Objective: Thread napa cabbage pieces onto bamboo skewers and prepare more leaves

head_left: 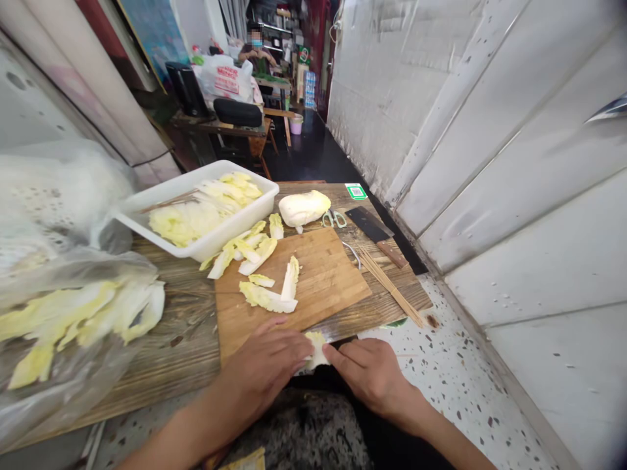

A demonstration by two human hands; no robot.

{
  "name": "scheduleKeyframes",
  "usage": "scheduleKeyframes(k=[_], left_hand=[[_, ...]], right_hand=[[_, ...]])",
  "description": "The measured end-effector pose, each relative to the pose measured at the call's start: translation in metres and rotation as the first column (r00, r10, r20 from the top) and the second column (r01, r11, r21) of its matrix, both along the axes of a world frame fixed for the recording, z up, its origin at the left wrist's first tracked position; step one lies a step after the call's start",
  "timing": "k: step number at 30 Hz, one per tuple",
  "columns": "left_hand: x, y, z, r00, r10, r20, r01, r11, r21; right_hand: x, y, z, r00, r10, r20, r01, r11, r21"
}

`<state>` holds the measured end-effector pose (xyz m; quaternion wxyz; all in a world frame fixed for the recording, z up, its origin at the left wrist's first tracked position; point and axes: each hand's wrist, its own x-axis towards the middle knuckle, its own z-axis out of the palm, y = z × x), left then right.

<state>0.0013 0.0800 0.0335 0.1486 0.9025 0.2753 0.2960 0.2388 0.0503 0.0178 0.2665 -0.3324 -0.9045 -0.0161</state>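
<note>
Cabbage piece (316,348) at the near edge of the cutting board (323,274), pinched between left hand (267,367) and right hand (371,373), fingers closed on it. Judged light, limp and moist; best held by the thicker rib.

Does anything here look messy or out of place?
Slightly. A few cabbage strips lie off the cutting board on the table beside the white tray, and the bamboo skewers poke past the table's edge.

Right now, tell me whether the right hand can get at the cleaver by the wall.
Probably yes, once it lets go. The right hand and left hand both hold a cabbage piece. The cleaver lies ahead, handle toward that hand, with only flat skewers between.
</note>
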Motion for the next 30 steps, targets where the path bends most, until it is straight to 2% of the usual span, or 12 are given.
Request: scheduleKeyframes(k=[5, 11, 16, 23, 30], left_hand=[[0.0, -0.008, -0.006, 0.997, 0.012, 0.081, -0.012, 1.0, -0.006], [0.0, -0.012, 0.001, 0.991, -0.005, 0.131, 0.009, 0.999, -0.031], [0.0, -0.014, 0.003, 0.99, -0.015, 0.137, 0.018, 1.0, -0.015], [0.005, -0.018, -0.002, 0.999, -0.004, 0.038, 0.002, 1.0, 0.031], [0.008, -0.013, -0.004, 0.996, 0.009, 0.093, -0.01, 1.0, 0.014]], right_hand=[[-0.001, -0.001, -0.001, 1.0, 0.023, -0.003, -0.024, 0.999, -0.035], [0.002, -0.004, -0.005, 0.999, 0.039, 0.004, -0.039, 0.999, -0.002], [0.005, -0.007, -0.005, 0.998, 0.068, 0.013, -0.068, 0.998, 0.012], [0.009, -0.008, 0.002, 0.997, 0.056, 0.048, -0.057, 0.998, 0.025], [0.011, -0.008, 0.006, 0.997, 0.055, 0.051, -0.055, 0.998, -0.001]])
